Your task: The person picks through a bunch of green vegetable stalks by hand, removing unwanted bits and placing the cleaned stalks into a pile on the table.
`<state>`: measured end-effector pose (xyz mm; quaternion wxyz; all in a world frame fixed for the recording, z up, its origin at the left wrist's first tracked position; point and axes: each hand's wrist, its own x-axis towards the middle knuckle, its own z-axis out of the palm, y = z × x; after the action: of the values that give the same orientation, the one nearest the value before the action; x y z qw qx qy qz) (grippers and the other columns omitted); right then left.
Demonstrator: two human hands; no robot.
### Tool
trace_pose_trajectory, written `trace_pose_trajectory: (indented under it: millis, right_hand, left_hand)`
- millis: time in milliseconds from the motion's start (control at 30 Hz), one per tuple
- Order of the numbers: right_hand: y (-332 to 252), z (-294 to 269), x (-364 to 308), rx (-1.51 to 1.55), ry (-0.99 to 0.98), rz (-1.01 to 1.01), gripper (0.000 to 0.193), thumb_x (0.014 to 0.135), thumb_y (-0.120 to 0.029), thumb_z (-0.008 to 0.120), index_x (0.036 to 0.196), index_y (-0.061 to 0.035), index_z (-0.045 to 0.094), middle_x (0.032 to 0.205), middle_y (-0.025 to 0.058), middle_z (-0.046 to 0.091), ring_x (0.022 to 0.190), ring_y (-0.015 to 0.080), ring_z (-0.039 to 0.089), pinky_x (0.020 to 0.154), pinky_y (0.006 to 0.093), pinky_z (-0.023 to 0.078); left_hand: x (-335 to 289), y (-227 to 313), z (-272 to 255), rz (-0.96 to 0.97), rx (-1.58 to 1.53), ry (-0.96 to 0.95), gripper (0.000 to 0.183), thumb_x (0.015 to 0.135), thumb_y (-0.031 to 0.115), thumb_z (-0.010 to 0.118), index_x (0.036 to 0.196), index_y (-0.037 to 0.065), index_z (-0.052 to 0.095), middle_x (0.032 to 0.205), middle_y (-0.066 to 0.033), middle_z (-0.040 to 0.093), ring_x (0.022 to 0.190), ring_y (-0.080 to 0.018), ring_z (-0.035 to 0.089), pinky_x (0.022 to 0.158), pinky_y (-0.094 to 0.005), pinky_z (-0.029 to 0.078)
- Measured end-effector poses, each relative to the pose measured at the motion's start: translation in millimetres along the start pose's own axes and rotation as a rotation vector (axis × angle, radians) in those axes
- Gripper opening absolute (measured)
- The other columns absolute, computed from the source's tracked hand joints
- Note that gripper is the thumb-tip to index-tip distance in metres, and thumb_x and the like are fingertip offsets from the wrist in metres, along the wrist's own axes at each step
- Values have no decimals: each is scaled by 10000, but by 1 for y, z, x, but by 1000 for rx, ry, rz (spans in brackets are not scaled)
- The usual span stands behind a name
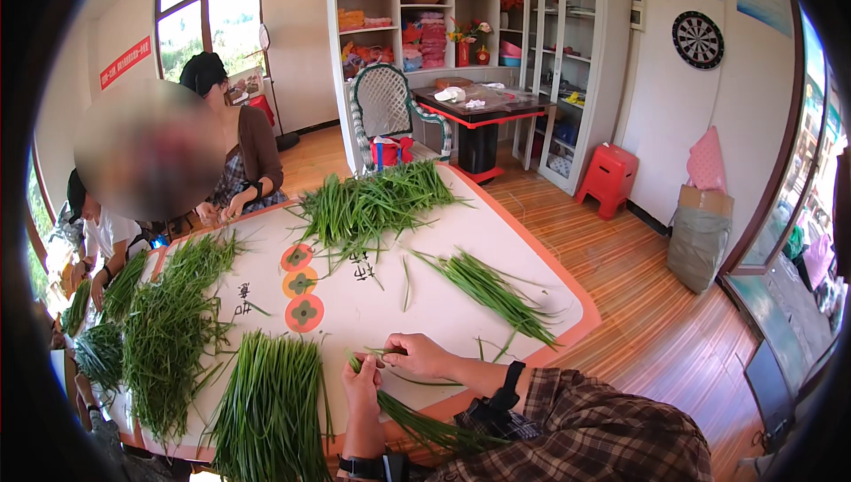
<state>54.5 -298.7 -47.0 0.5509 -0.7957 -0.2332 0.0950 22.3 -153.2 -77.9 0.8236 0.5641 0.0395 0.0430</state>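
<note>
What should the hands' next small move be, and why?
I'd probably draw the right hand gently away to strip any loose bits from the bunch of chives, with the left hand steadying it. The left hand grips the bunch near one end, the rest trailing toward the plaid sleeve, and the right hand sits close beside that end.

From here I could steer over the worktop's [377, 312] middle; the near-left bundle [270, 402], far heap of green stalks [372, 205] and right-hand bundle [496, 294] hem that lane in.
</note>
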Motion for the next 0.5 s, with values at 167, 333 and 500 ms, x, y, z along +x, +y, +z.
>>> trace_pose_trajectory:
  millis: [167, 333, 500]
  right_hand:
    - [3, 2, -4, -4, -5, -25, 158, 797, -148, 547, 849, -4, 506, 694, 62, 556, 644, 103, 475, 617, 262, 413]
    - [6, 7, -7, 5, 8, -58, 164, 799, -147, 547, 855, -1, 496, 704, 72, 556, 654, 115, 482, 625, 272, 417]
    - [9, 3, -8, 191, 72, -24, 147, 826, -150, 525, 862, -12, 489, 686, 23, 511, 623, 79, 448, 579, 234, 392]
  left_hand:
    - [-3, 8, 10, 16, -46, 124, 87, 812, 93, 538, 765, 34, 496, 610, -26, 509, 408, -66, 371, 370, -192, 278]
    - [1, -2, -1, 47, 34, 84, 108, 816, 111, 542, 753, 37, 496, 597, -20, 497, 409, -68, 370, 368, -191, 276]
    - [-1, 2, 4, 41, -73, 110, 144, 825, 140, 539, 727, 44, 494, 557, -8, 466, 404, -64, 355, 368, -186, 264]
